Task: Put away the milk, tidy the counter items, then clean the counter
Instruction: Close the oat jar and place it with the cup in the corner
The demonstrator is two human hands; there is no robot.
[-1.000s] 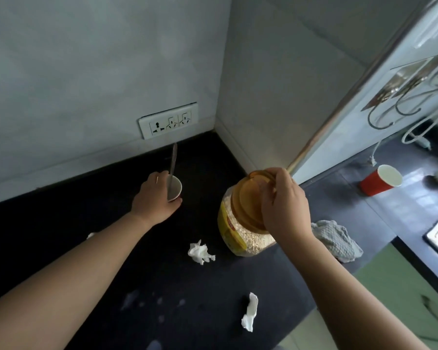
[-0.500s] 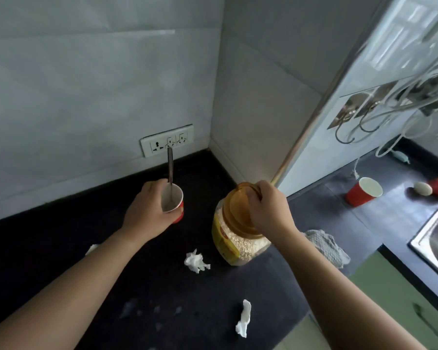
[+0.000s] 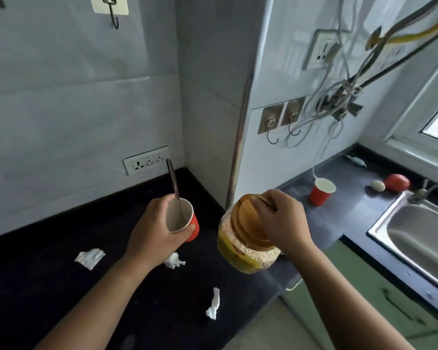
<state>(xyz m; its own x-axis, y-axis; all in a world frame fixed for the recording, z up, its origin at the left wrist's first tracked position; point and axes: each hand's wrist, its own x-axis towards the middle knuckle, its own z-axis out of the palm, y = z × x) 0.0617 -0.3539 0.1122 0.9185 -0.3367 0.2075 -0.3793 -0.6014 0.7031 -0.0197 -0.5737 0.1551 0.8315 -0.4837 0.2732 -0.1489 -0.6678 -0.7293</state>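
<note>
Left hand wrapped round a red cup with a spoon standing in it, held clear of the tabletop. Right hand gripping from above the orange lid of a jar of grain, carried tilted just past the tabletop's right edge. No milk container in view: either put away or out of frame, cannot tell which. Tidying judged under way, with cup and jar both in hand. Left to clear on the dark tabletop: a flat paper scrap toward the left, a crumpled tissue under the left hand, a twisted tissue near the front edge. On the lower tabletop toward the sink: a second red cup, an egg and a red round item by the back edge. Wiping judged not yet begun; no cloth visible.
</note>
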